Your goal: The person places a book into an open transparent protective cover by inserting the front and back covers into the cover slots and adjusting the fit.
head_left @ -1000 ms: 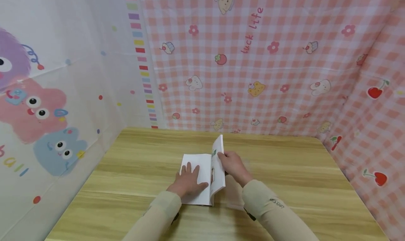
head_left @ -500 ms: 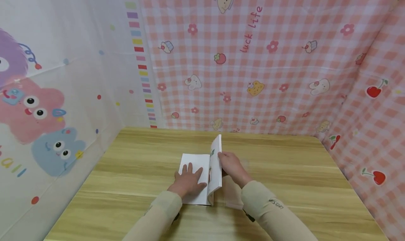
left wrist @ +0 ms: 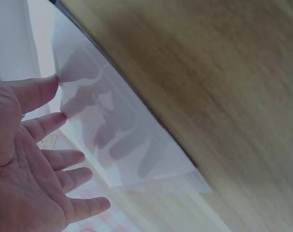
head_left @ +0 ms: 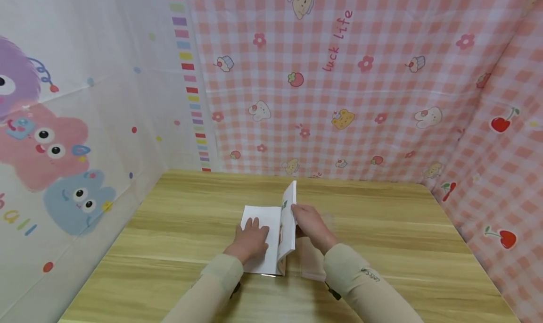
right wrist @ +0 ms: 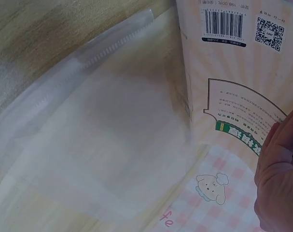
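Observation:
A paperback book [head_left: 289, 221] stands part open on the table, its thick block of pages raised nearly upright. My right hand [head_left: 311, 225] grips the outer edge of that raised part; in the right wrist view its fingers lie against the peach back cover [right wrist: 204, 63] with a barcode. On the left, a white sheet [head_left: 271, 261] lies flat under my left hand [head_left: 251, 238], whose fingers are spread. The left wrist view has that hand's fingertips at a glossy surface [left wrist: 136, 125] that mirrors them. A clear plastic book cover [right wrist: 98, 140] extends to the right of the book.
The wood-grain table [head_left: 382, 219] surrounds the book. A pink checked cloth [head_left: 314, 101] hangs behind it, and a white cartoon cloth [head_left: 144, 96] stands along the left side.
My left hand has drawn its fingers closer together over the white sheet. The raised part of the book has tipped slightly left, with my right hand still gripping it.

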Tool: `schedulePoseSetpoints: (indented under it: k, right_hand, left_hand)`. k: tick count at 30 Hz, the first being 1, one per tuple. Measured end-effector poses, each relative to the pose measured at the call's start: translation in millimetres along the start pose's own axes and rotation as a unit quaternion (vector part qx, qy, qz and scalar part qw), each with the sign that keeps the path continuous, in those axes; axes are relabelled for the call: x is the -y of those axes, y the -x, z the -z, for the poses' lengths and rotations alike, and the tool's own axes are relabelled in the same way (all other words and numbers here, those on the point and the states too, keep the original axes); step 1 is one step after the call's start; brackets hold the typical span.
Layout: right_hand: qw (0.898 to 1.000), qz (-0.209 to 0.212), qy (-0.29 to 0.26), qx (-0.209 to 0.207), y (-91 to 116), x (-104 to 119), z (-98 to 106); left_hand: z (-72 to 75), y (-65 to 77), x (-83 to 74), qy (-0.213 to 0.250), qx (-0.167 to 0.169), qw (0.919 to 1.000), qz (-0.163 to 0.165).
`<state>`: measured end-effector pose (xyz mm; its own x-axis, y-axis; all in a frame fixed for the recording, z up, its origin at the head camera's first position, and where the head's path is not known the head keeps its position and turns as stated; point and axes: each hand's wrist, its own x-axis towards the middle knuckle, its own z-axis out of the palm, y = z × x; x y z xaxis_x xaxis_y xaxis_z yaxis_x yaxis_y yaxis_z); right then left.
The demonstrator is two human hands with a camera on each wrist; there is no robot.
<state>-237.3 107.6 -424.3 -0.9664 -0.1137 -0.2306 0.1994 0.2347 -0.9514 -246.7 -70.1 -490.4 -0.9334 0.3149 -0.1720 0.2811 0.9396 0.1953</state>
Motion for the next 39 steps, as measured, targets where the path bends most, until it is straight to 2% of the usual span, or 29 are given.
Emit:
schedulePoseSetpoints:
  k: [4,8,12,16,19,29,39]
  right_hand:
    - [1.000,0.000,-0.005,0.002,0,-1,-1]
    - [1.000,0.001,-0.010,-0.001,0,-2,-2]
    - [1.000,0.001,-0.019,-0.006,-1,-3,-3]
    - [0.999,-0.001,-0.033,-0.005,-2,-3,-4]
    - [0.999,-0.003,-0.037,-0.004,-2,-3,-4]
    - [0.999,-0.007,-0.040,0.024,0,-8,-1]
    - [0.998,-0.010,-0.048,0.027,0,-11,-2]
  left_hand:
    - [-0.2,-1.5,3.4,0.025,-0.011,0.9996,-0.009]
    - [3.3,-3.6,4.1,0.067,-0.047,0.9955,-0.048]
    - [8.6,-5.7,1.8,0.124,-0.076,0.9863,-0.079]
    - [14.8,-6.7,-3.1,0.197,-0.080,0.9735,-0.083]
    - [17.7,-6.4,-6.2,0.230,-0.081,0.9660,-0.085]
    - [23.3,-1.2,-9.4,0.283,-0.093,0.9523,-0.068]
    - [26.4,-0.5,-12.5,0.300,-0.090,0.9471,-0.072]
